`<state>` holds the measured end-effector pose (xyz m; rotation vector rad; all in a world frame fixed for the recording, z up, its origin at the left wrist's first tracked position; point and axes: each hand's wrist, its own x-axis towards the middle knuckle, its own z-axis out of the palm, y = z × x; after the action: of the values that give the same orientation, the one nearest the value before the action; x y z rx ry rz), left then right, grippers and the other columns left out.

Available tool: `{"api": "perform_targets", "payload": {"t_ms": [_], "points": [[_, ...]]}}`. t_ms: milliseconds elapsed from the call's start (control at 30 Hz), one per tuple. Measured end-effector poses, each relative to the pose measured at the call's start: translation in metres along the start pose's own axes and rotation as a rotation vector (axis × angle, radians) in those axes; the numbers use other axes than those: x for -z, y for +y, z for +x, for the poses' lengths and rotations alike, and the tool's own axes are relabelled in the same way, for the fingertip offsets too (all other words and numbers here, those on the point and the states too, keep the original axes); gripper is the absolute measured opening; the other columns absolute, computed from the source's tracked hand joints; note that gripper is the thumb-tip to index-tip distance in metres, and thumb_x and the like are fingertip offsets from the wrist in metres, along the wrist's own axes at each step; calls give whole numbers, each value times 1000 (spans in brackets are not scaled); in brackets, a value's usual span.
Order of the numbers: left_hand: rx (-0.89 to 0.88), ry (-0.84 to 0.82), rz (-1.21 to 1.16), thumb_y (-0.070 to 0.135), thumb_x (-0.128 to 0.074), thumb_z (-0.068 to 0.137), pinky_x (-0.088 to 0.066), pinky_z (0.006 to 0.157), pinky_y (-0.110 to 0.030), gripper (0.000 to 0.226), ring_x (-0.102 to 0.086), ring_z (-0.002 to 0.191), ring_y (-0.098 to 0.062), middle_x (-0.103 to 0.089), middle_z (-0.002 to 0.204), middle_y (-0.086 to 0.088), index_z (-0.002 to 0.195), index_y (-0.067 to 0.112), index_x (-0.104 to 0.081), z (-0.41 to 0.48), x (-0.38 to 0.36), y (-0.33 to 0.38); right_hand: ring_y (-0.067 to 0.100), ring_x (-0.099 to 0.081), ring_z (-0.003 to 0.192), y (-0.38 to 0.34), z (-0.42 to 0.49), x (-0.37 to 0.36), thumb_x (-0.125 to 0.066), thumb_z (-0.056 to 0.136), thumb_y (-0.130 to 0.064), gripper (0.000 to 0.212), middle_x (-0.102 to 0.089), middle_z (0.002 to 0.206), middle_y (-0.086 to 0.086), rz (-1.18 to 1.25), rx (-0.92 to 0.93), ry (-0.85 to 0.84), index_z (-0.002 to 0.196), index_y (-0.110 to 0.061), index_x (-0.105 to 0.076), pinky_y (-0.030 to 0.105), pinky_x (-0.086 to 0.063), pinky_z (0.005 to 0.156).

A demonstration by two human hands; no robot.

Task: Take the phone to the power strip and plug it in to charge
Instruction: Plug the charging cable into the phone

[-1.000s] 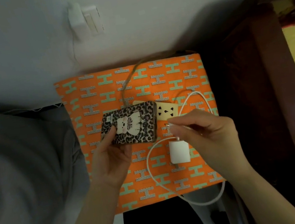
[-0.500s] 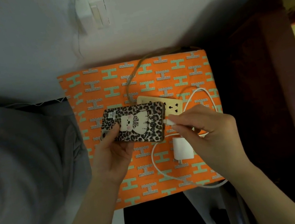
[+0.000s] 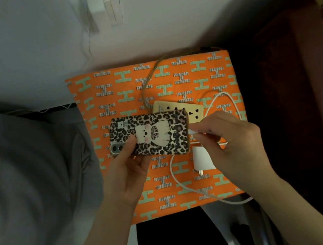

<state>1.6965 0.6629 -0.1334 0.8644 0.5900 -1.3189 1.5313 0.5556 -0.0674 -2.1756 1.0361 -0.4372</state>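
My left hand (image 3: pixel 130 171) holds the phone (image 3: pixel 152 134), back up, in a leopard-print case with a white cartoon figure. My right hand (image 3: pixel 231 142) pinches the plug end of the white charging cable (image 3: pixel 176 175) right at the phone's right end; I cannot tell whether it is seated in the port. The white charger brick (image 3: pixel 200 159) lies on the cloth under my right hand, prongs toward me, not in any socket. The beige power strip (image 3: pixel 193 111) lies just beyond the phone, partly hidden by it.
An orange patterned cloth (image 3: pixel 111 90) covers the small surface below. A dark wooden piece of furniture (image 3: pixel 303 97) stands to the right. A grey bedcover (image 3: pixel 26 178) fills the left. A white adapter (image 3: pixel 95 4) sits in a wall socket above.
The phone has swung flatter and level, and my right hand has brought the cable's plug from a short way off up to the phone's right end.
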Motion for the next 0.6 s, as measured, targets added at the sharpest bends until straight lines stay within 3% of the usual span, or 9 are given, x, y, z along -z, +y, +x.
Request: {"api": "perform_targets", "payload": {"t_ms": [100,200,300,367,467,567,600], "points": [[-26,7,160,7,-60,80,-59,81,-37,49,-65,109,-26,-68,121,-12,128,9,-54,6,10,15,6,-63,81,6,-7,-3,-73,82,-20,16,-67,88,-9,78,-67,-91,97,-15,-71,11,-49,72],[-49,41,425,8,-67,72,-60,74,-37,58,-69,100,-26,-68,117,-13,129,8,-52,18,21,44,0,-62,85,28,-19,-5,-68,70,-54,42,-65,90,-20,161,-378,-89,106,-33,-63,10,-49,67],[-22,110,643,10,-71,67,-61,73,-42,57,-70,96,-28,-68,116,-16,121,4,-56,33,36,61,-2,-60,79,62,-35,-16,-75,71,-48,50,-63,94,-17,56,-689,-78,113,-28,-57,16,-45,57],[-1,127,755,7,-71,70,-61,67,-37,47,-71,93,-27,-70,111,-15,116,5,-59,42,44,60,3,-60,83,76,-42,-31,-78,70,-47,58,-60,96,-13,39,-804,-160,116,-25,-51,17,-42,58],[43,112,882,2,-69,76,-60,64,-31,32,-73,86,-21,-71,108,-13,107,11,-63,53,51,52,15,-56,92,81,-46,-55,-77,62,-59,73,-51,103,-11,-11,-791,-235,120,-31,-42,29,-50,70],[32,99,1044,12,-76,73,-60,75,-36,39,-72,92,-21,-71,109,-10,110,12,-62,60,48,47,14,-46,87,80,-46,-70,-74,63,-59,76,-42,100,-10,-201,-737,-202,121,-30,-35,33,-45,67],[-5,99,1162,18,-78,72,-60,73,-33,40,-72,89,-18,-72,104,-7,108,14,-63,62,47,48,14,-44,86,80,-45,-72,-75,64,-54,76,-40,99,-9,-232,-735,-188,121,-28,-34,33,-43,65]]}}
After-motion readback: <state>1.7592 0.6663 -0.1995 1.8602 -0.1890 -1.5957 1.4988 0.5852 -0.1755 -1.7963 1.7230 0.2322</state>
